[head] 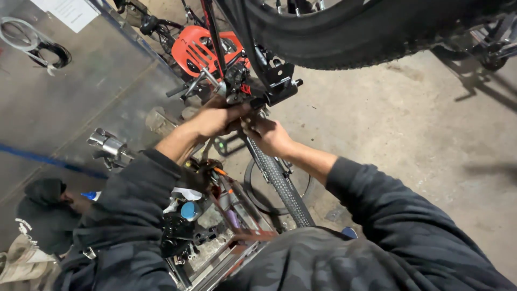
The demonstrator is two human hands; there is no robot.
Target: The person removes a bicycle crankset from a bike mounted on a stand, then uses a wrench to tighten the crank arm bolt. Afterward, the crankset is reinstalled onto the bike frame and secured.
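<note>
Hands met under the big knobby tyre (344, 37) at the top of the view. The left hand (212, 119) was curled closed around a small metal part (245, 105) by the black bracket (280, 81) of the bicycle, knuckles up, fingers wrapped tight. The right hand (269, 136) sat just beside it, touching, fingers bent in toward the same spot; whether it gripped anything I could not tell. Both dark sleeves ran back toward the person. Below the hands a thinner wheel (283, 186) stood on the concrete floor (409, 129). An orange part (199, 46) showed behind the bracket, and a cluttered tool tray (215, 248) lay near the left elbow.
</note>
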